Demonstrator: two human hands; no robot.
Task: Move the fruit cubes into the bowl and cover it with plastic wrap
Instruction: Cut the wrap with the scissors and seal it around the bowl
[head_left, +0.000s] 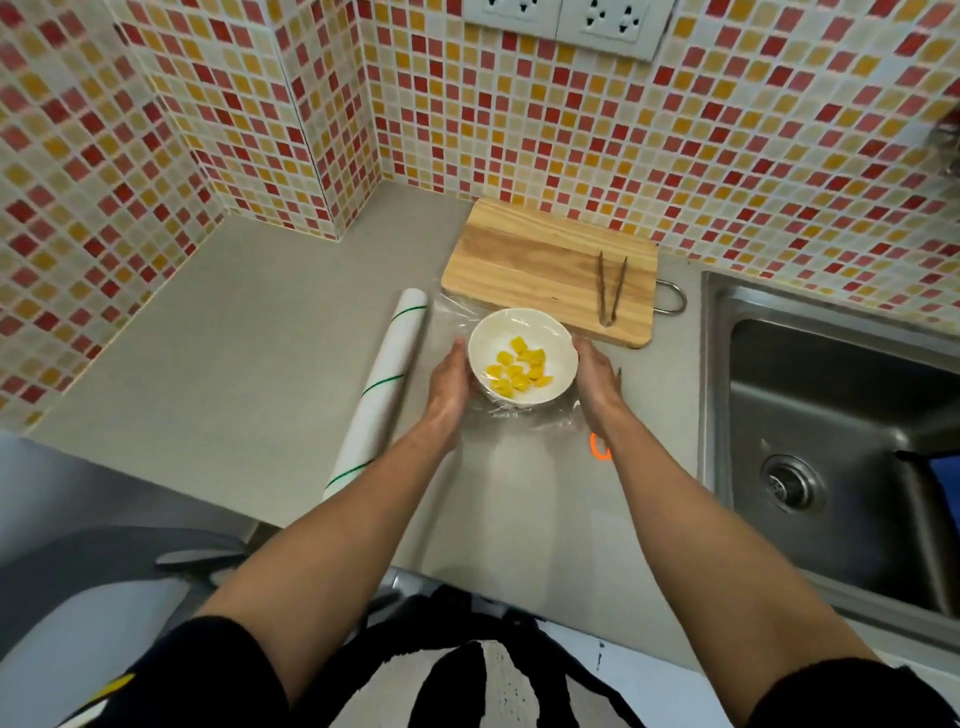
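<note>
The bowl sits on the tabletop at centre frame, the fruit cubes inside it. My left hand and right hand lie open, palms flat against its two sides, pressing the plastic wrap down. The film appears thin, limp and self-clinging: I judge it tears easily, so handle it by the loose edges. The bowl looks rigid, smooth and probably breakable; steady it by the wall.
</note>
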